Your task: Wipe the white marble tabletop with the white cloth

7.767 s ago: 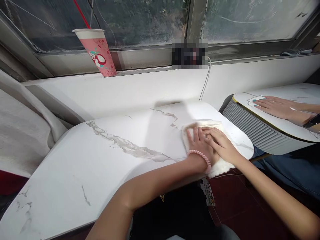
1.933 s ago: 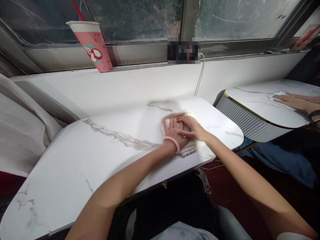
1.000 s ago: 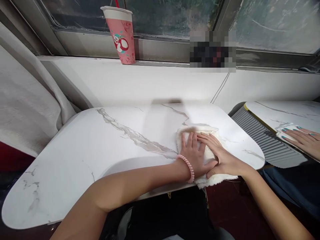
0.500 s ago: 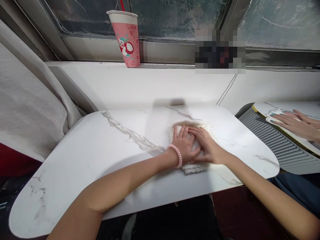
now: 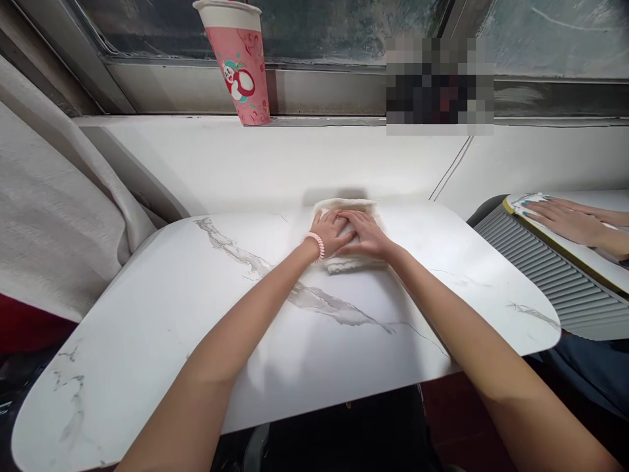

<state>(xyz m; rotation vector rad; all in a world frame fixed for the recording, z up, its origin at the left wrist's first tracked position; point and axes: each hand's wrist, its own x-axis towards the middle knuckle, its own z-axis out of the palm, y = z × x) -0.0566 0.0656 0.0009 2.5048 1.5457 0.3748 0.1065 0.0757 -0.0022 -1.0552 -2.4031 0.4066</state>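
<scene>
I have bare left hand [image 5: 330,234] and bare right hand [image 5: 367,238] side by side, fingers spread flat on cream fleecy cloth [image 5: 350,265], which lies directly beneath, showing past fingertips and palms, on white grey-veined rounded tabletop [image 5: 162,308].

The left hand [image 5: 330,234] and right hand [image 5: 366,236] lie spread on a cream cloth [image 5: 346,265] atop the marbled table [image 5: 147,314].
</scene>
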